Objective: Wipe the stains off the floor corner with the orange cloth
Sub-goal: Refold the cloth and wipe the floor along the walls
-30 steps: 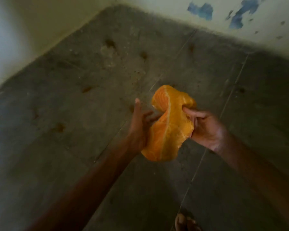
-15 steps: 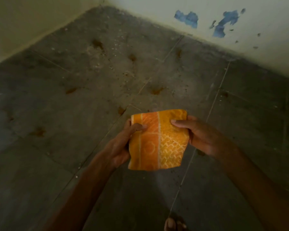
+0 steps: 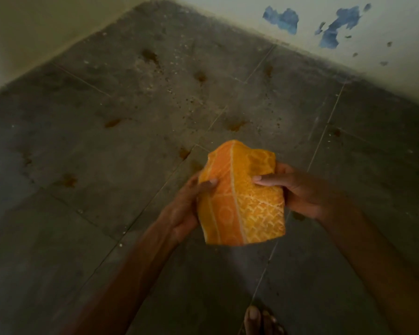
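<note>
The orange cloth [image 3: 242, 197], patterned with pale lines, is held up in the air above the floor, folded into a thick pad. My left hand [image 3: 186, 204] grips its left edge with the thumb on top. My right hand [image 3: 298, 189] grips its right edge, fingers laid across the front. Brown stains [image 3: 235, 125] dot the dark grey floor tiles ahead, with more stains [image 3: 150, 55] nearer the corner where the two walls meet at the top of the view.
Pale walls [image 3: 252, 10] bound the floor at the back left and back right; the right one has blue patches of peeled paint [image 3: 282, 20]. Pale crumbs lie among the stains. My bare toes [image 3: 259, 320] show at the bottom edge.
The cloth went from a loose bunch to a flat square, and is now folded over again at the top into a thicker pad. Both hands stayed on its edges.
</note>
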Available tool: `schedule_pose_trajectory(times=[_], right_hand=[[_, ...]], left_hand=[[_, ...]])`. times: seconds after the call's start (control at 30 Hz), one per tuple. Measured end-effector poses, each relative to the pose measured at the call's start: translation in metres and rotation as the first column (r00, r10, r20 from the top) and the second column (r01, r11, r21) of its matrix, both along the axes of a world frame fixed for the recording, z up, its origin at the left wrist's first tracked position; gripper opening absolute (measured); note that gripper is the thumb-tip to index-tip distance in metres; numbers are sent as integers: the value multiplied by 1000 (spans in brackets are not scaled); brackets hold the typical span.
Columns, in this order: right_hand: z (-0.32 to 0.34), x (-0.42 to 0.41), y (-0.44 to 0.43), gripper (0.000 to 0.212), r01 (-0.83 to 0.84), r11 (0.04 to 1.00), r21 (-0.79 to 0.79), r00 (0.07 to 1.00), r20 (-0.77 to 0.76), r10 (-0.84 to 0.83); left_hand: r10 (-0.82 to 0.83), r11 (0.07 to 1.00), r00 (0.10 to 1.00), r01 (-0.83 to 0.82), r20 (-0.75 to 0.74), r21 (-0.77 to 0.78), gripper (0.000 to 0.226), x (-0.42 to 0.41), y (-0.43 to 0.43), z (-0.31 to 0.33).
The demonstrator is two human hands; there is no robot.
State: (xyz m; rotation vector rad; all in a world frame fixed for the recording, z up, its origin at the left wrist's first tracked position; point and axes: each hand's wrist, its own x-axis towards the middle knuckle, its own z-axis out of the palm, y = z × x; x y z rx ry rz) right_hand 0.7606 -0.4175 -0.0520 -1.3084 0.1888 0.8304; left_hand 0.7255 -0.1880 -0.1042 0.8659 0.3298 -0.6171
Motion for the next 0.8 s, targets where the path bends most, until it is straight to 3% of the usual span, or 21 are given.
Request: schedule_pose_trajectory(times=[0.1,0.2,0.23,0.3,0.33,0.37,0.43,0.5,0.57,0.6,0.67,0.73,0.77,0.8], right_hand=[[-4,1,4,51,108,992,-71,994,5,-108],[-5,-8,16,56,177,970,-164,983,71,-168],[-7,-10,18,62,217,948,-232,974,121,-193],[-12,-14,18,94,280,864,-419,942,293,-163],[-14,-16,17,108,269,813,-516,922,382,-63],[-17,-20,15,110,250,769,-588,893,447,52],[-18,-25,8,81,240,675,-697,812,525,254],[-12,-28,2,46,294,606,-739,753,569,329],[-11,-40,-8,36,341,557,-757,728,588,353],[-8,-46,-20,37,340,576,-743,759,579,299],[6,-53,-44,33,289,833,-471,875,483,-31],[16,-71,-58,18,285,908,-306,935,297,-193],[12,-81,-60,16,329,918,-222,937,195,-289],[-4,-98,-61,16,403,883,-240,915,103,-390]], left_hand=[[339,939,941,-338,-13,60,73,1,6,3],[393,895,911,-410,123,175,66,-5,10,10],[348,880,912,-398,218,261,61,-7,12,12],[151,798,898,-358,413,485,54,-10,18,12],[40,731,878,-351,476,586,54,-10,19,14],[-67,641,851,-363,521,676,56,-10,19,16],[-288,392,763,-458,579,798,55,-10,15,23],[-516,248,633,-534,577,808,43,-7,9,27],[-623,238,588,-485,516,841,33,-3,3,23],[-650,267,565,-457,509,848,37,-1,-1,22],[-623,449,561,-314,545,837,41,1,-6,31],[-585,639,645,-7,492,769,29,-4,-33,46],[-547,693,715,97,434,714,23,-8,-48,43],[-493,723,794,146,357,675,19,-14,-68,36]])
